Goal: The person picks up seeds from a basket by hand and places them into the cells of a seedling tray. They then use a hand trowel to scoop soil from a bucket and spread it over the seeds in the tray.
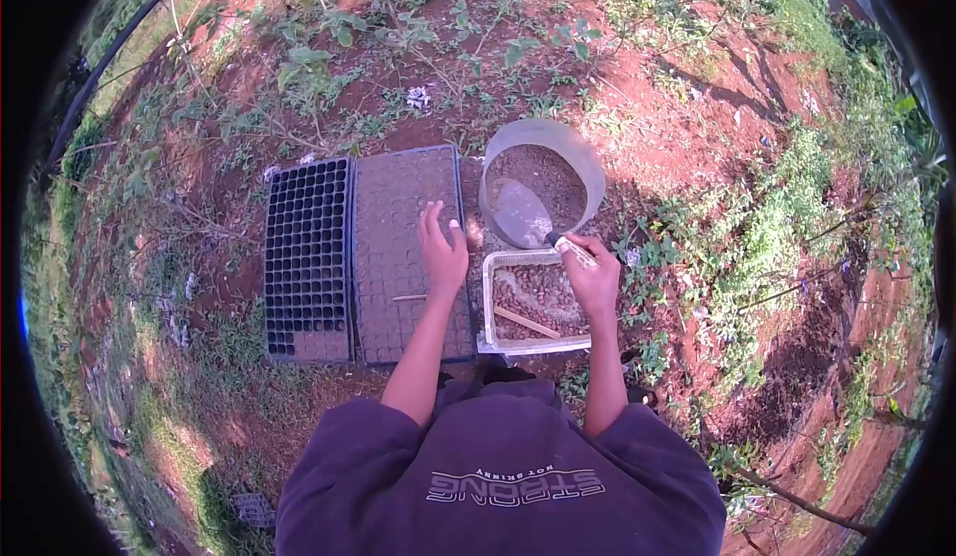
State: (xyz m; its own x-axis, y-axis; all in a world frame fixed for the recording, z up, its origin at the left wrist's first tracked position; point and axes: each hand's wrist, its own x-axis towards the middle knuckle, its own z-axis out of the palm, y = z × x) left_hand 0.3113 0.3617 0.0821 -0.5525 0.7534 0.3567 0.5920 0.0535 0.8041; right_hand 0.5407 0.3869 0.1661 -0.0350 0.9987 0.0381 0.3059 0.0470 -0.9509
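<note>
My right hand (595, 279) is closed around the handle of a trowel (522, 214). The trowel's broad grey blade reaches into a round pale tub (590, 158), over the dark soil (554, 170) inside it. My left hand (444, 254), fingers stretched out, lies over the right edge of a soil-covered seedling tray (398, 193). A short thin stick (409, 298) rests on that tray near my left wrist. Below the tub, partly behind my right hand, a rectangular white container (488, 302) holds small reddish-brown pieces and a flat wooden stick (526, 322).
Left of the soil-covered tray sits a second black seedling tray (307, 227), its cells mostly hollow, with soil in the lowest rows. Reddish ground with weeds (329, 53) surrounds everything. Low green plants (787, 218) grow on the right, and a thin branch (802, 504) lies at lower right.
</note>
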